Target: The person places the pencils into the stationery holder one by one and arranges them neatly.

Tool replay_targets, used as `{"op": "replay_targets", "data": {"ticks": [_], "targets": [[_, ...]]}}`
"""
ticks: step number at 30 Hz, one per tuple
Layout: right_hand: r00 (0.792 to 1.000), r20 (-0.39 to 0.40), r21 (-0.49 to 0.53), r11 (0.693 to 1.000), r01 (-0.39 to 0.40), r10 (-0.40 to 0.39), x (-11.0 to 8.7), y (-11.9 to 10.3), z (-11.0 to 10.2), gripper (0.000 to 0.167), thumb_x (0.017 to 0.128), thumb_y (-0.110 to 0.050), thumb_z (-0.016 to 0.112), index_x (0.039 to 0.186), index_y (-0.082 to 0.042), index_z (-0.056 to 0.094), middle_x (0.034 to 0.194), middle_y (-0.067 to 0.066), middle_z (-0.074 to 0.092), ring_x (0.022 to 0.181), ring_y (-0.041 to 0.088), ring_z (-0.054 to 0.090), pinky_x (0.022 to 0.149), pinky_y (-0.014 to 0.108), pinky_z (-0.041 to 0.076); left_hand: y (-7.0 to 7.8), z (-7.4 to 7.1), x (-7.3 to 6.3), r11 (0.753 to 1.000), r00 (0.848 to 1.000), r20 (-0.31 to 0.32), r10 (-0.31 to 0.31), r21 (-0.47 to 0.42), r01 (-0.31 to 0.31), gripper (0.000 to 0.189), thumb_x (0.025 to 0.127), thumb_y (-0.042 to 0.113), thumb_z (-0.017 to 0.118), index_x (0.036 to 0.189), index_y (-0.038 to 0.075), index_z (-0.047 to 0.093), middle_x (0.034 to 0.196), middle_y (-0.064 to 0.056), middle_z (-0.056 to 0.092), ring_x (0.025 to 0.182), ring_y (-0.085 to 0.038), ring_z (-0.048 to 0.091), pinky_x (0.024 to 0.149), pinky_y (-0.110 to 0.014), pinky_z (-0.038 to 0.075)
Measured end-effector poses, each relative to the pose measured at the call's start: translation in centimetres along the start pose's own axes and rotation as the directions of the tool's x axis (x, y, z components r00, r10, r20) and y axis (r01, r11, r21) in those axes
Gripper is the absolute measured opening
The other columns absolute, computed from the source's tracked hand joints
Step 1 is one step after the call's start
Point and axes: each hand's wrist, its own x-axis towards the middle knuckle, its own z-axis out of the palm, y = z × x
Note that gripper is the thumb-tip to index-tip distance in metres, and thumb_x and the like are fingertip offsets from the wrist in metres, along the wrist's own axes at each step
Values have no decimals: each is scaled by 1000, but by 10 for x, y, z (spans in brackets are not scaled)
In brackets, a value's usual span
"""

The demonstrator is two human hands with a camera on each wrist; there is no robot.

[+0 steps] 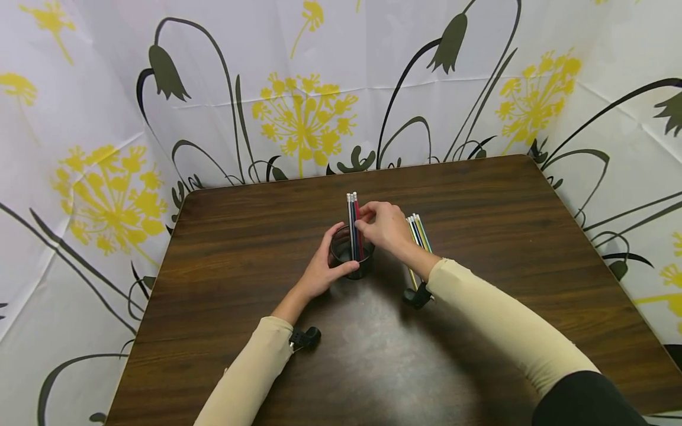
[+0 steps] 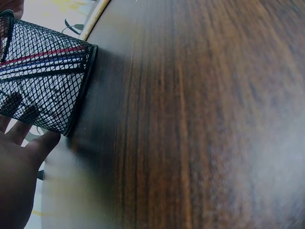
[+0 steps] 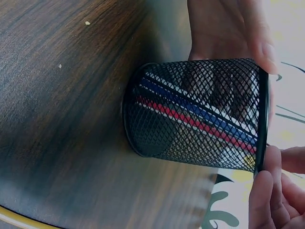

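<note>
A black mesh pencil cup (image 1: 363, 270) stands on the table, with my left hand (image 1: 321, 271) gripping its side, fingers on the far side and thumb at the near rim. Several white-ended pencils (image 1: 351, 228) lean in the cup, dark blue and black ones beside a red pencil (image 1: 357, 208). My right hand (image 1: 388, 226) pinches the red pencil just above the rim. Through the mesh in the right wrist view, the red pencil (image 3: 183, 119) and a blue pencil (image 3: 195, 109) slant toward the base. The right fingertips (image 3: 261, 188) touch the rim there.
More pencils (image 1: 421, 234), with yellow, blue and green among them, lie on the brown wooden table (image 1: 229, 254) right of the cup, partly behind my right forearm. A white curtain (image 1: 213, 130) printed with flowers hangs behind the table's far edge.
</note>
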Motion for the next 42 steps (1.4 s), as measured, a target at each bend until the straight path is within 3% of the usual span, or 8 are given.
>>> {"op": "replay_targets", "data": {"ticks": [5,13,19,23,27,33,42], "targets": [[999,34,66,998,-2,0,1,1,-6,24,91,-19,70,112,-7,67,86,2,69,61,18,69,54,30,52,1,0,0,1000,1000,-1,20,10,-20,82,90,2,68,153,0,15,149,-24,33,137,-43,31,107,-65,26],[998,20,99,993,-63,61,2,18,-30,24,93,-24,67,113,-10,67,92,4,70,61,16,69,52,30,55,0,1,0,999,999,-9,33,17,-33,83,89,6,70,152,-1,17,148,-24,35,136,-45,32,106,-65,27],[991,-31,2,992,-129,129,3,52,-52,21,94,-26,65,108,-10,69,93,4,70,72,23,72,60,34,52,3,1,0,1000,1000,-15,20,14,-20,83,88,1,70,152,-2,18,148,-24,35,137,-46,31,107,-65,25],[976,-37,-113,970,-217,214,1,82,-63,22,93,-27,64,105,-10,70,93,5,70,74,21,68,64,36,46,3,2,0,1000,1000,-13,13,10,-13,84,87,-2,69,152,-3,16,149,-25,33,137,-47,29,107,-65,26],[954,12,-173,941,-292,298,-2,106,-69,22,93,-28,65,104,-9,69,88,7,70,69,18,65,60,34,46,4,1,-1,1000,1000,-10,9,4,-9,84,87,-2,69,152,-2,16,149,-25,33,137,-47,30,106,-66,26],[923,127,-152,927,-344,363,-5,126,-69,24,92,-29,69,103,-6,68,80,7,70,66,16,65,57,28,54,3,1,-2,1000,1000,-14,12,10,-12,84,87,-2,70,152,-2,16,148,-25,35,137,-44,31,107,-64,26],[913,164,-155,924,-349,373,-4,131,-68,19,93,-22,68,102,-6,69,84,8,70,69,18,66,60,30,56,2,2,-1,1000,1000,-20,14,7,-14,83,87,-1,70,153,5,20,149,-23,33,138,-45,30,107,-65,26]]}}
